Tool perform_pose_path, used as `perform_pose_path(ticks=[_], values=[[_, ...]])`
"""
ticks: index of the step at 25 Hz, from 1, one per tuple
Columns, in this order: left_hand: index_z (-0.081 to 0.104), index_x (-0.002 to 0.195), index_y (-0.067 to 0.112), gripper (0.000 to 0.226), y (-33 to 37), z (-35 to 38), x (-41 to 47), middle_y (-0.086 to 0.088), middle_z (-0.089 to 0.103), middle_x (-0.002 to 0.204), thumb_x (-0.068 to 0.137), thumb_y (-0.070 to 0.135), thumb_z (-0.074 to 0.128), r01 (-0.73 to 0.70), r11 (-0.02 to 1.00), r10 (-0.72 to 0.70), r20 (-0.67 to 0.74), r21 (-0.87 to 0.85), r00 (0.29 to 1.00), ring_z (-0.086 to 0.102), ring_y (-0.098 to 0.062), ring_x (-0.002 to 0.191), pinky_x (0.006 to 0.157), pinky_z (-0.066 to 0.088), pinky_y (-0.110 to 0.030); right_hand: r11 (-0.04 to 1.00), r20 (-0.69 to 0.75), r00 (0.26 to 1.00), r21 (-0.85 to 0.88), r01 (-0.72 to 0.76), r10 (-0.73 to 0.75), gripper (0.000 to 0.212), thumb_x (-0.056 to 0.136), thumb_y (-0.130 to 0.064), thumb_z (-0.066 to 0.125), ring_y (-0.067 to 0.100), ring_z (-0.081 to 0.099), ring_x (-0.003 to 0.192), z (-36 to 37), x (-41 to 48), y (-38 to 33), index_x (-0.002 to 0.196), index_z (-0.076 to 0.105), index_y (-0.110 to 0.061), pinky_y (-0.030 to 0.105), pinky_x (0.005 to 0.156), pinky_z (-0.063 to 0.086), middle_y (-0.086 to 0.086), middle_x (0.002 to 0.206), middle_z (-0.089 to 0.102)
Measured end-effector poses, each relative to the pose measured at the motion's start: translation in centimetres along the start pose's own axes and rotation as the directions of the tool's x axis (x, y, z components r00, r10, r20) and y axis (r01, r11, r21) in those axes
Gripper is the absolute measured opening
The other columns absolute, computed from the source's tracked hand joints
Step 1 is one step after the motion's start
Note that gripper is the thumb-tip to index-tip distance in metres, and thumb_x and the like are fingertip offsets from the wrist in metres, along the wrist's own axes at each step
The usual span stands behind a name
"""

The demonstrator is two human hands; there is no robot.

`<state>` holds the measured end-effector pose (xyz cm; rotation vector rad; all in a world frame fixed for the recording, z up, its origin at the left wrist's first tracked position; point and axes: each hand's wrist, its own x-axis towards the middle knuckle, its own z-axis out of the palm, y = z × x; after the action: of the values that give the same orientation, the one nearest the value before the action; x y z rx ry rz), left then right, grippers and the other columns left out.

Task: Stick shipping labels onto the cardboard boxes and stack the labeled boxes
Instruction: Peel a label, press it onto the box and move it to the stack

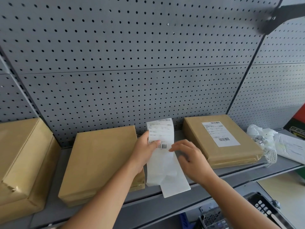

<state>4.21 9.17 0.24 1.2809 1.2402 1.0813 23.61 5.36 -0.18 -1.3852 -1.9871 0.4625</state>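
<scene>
My left hand (145,149) pinches a white shipping label strip (162,138) with barcodes, held upright above the grey shelf (165,195); blank backing paper (171,176) hangs below it. My right hand (188,156) hovers just right of the strip, fingers spread, its fingertips near the barcode. A plain cardboard box (102,161) lies flat on the shelf under my left forearm. To the right lies a labeled cardboard box (221,141) with a white label on top. A larger plain box (23,161) sits at the far left.
A grey pegboard wall (132,63) backs the shelf. Crumpled clear plastic (264,141) and a white sheet (292,147) lie at the right end. A black basket (257,210) sits lower right, below the shelf edge.
</scene>
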Motion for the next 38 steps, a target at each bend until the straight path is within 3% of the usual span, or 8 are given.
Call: perform_pose_path(ticks=[3, 8, 11, 15, 20, 27, 31, 38], values=[[0.062, 0.134, 0.025, 0.043, -0.5, 0.2, -0.4, 0.013, 0.070, 0.126, 0.096, 0.005, 0.063, -0.047, 0.997, 0.044, 0.053, 0.054, 0.998, 0.065, 0.002, 0.111, 0.083, 0.053, -0.014, 0.999, -0.121, 0.993, -0.040, -0.002, -0.003, 0.032, 0.089, -0.004, 0.054, 0.009, 0.053, 0.098, 0.1, 2.5, -0.8, 0.111, 0.068, -0.023, 0.028, 0.073, 0.047, -0.012, 0.116, 0.056], [0.064, 0.126, 0.026, 0.040, -1.1, 0.1, -1.0, 0.012, 0.074, 0.115, 0.095, 0.002, 0.059, -0.067, 0.994, 0.061, 0.075, 0.083, 0.995, 0.067, 0.002, 0.103, 0.081, 0.052, -0.013, 0.960, -0.118, 0.984, -0.264, 0.095, -0.130, 0.043, 0.090, -0.020, 0.067, 0.025, 0.043, 0.127, 0.7, 6.3, -1.3, 0.132, 0.059, -0.022, 0.041, 0.107, 0.038, 0.001, 0.132, 0.054], [0.064, 0.129, 0.022, 0.040, -1.3, -0.4, -1.2, 0.007, 0.074, 0.116, 0.096, 0.001, 0.056, -0.047, 0.996, 0.042, 0.071, 0.079, 0.997, 0.067, -0.004, 0.106, 0.079, 0.051, -0.011, 0.944, -0.045, 0.979, -0.279, 0.179, -0.199, 0.039, 0.090, -0.020, 0.065, 0.024, 0.045, 0.123, 0.5, 7.3, -2.0, 0.129, 0.062, -0.020, 0.045, 0.108, 0.038, 0.000, 0.124, 0.060], [0.063, 0.124, 0.023, 0.045, -0.9, -0.8, -1.6, 0.005, 0.072, 0.119, 0.094, -0.008, 0.049, -0.057, 0.992, 0.043, 0.117, 0.115, 0.992, 0.065, -0.004, 0.108, 0.079, 0.049, -0.008, 0.969, 0.046, 0.994, -0.222, 0.112, -0.104, 0.044, 0.090, -0.023, 0.061, 0.023, 0.044, 0.119, 0.0, 7.3, -2.9, 0.133, 0.058, -0.026, 0.040, 0.101, 0.044, -0.002, 0.127, 0.054], [0.056, 0.140, 0.021, 0.062, -0.3, -0.9, -1.7, 0.009, 0.066, 0.126, 0.091, -0.015, 0.039, -0.093, 0.989, 0.072, 0.179, 0.111, 0.981, 0.058, 0.008, 0.113, 0.085, 0.043, -0.002, 0.971, 0.111, 0.994, -0.240, 0.007, 0.020, 0.052, 0.090, -0.024, 0.057, 0.023, 0.038, 0.129, -1.1, 7.7, -3.7, 0.142, 0.050, -0.025, 0.036, 0.112, 0.029, 0.000, 0.138, 0.052], [0.068, 0.128, 0.014, 0.029, 0.0, -1.1, -1.2, -0.008, 0.073, 0.124, 0.102, 0.020, 0.056, 0.085, 0.955, -0.002, 0.281, -0.286, 0.960, 0.066, -0.021, 0.118, 0.106, 0.048, -0.039, 0.984, 0.055, 0.998, -0.174, 0.046, -0.037, 0.041, 0.089, -0.014, 0.060, 0.021, 0.047, 0.115, -1.1, 7.1, -3.0, 0.129, 0.059, -0.025, 0.037, 0.098, 0.044, -0.008, 0.118, 0.059], [0.069, 0.118, -0.005, 0.050, 1.2, -0.8, -0.2, -0.020, 0.074, 0.105, 0.104, 0.039, 0.049, 0.168, 0.884, -0.115, 0.144, -0.436, 0.983, 0.069, -0.024, 0.093, 0.092, 0.054, -0.038, 0.978, -0.009, 0.994, -0.178, 0.107, -0.110, 0.026, 0.093, -0.011, 0.060, 0.017, 0.051, 0.103, -0.5, 6.4, -3.0, 0.114, 0.066, -0.023, 0.037, 0.085, 0.050, -0.012, 0.107, 0.059], [0.067, 0.118, -0.011, 0.040, 1.9, -0.4, 0.1, -0.018, 0.067, 0.098, 0.102, 0.024, 0.056, 0.244, 0.814, -0.243, 0.072, -0.528, 0.967, 0.065, -0.022, 0.083, 0.072, 0.056, -0.030, 0.966, -0.048, 0.985, -0.210, 0.150, -0.164, 0.020, 0.092, -0.025, 0.066, 0.017, 0.051, 0.101, 0.1, 6.1, -3.2, 0.112, 0.068, -0.027, 0.036, 0.074, 0.052, -0.010, 0.105, 0.059]])
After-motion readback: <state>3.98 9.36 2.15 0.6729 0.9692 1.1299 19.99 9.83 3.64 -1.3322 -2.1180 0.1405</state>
